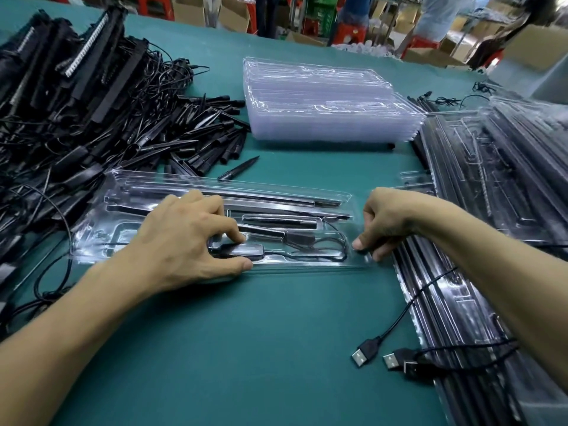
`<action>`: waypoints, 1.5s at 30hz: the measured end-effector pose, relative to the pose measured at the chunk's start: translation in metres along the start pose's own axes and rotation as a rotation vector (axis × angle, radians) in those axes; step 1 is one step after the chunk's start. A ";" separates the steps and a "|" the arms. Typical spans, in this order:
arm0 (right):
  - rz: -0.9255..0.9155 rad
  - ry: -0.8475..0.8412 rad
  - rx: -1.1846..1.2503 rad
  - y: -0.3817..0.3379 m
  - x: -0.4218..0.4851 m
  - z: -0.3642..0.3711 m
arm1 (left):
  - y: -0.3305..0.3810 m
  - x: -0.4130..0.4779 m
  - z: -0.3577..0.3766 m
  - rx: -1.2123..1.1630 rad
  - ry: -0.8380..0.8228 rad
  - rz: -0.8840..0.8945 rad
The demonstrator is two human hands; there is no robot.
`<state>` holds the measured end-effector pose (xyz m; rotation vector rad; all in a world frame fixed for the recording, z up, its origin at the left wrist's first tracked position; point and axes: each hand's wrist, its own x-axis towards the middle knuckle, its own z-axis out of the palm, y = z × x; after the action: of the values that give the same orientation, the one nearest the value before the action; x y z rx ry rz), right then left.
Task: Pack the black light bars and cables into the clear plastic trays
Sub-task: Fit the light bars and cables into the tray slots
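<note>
A worker's left hand (187,238) pinches a black oblong cable controller (246,251) between thumb and curled fingertips in the near compartment of a clear moulded plastic tray (307,267), while the right hand (387,222), fingers curled, pinches the tray's right end. Long black light bars (270,198) lie in its far slots; a heap of loose black bars and cables (92,112) sits left, packed trays (498,186) right, on the green table (261,333).

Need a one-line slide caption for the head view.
Left hand holds a black controller in the clear tray while the right hand pinches the tray's right end.
</note>
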<state>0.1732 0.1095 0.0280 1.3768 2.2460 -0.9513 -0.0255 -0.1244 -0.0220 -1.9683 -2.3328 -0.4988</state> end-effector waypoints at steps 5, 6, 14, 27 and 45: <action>-0.063 0.076 -0.030 0.003 -0.004 0.004 | 0.039 -0.002 0.013 0.123 0.050 0.225; -0.085 0.106 -0.040 0.005 -0.006 0.006 | 0.047 -0.001 0.018 0.138 0.047 0.263; -0.350 0.378 -0.299 0.035 -0.027 0.027 | 0.055 0.018 0.033 0.126 0.053 0.221; -0.482 0.421 -0.534 0.047 -0.048 0.051 | 0.052 0.018 0.046 0.093 0.169 0.274; -0.436 0.446 -0.692 0.037 -0.057 0.056 | 0.058 0.012 0.044 0.112 0.248 0.198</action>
<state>0.2293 0.0453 0.0079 0.8474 2.8722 0.0998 0.0355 -0.0933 -0.0487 -1.9341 -1.9522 -0.5488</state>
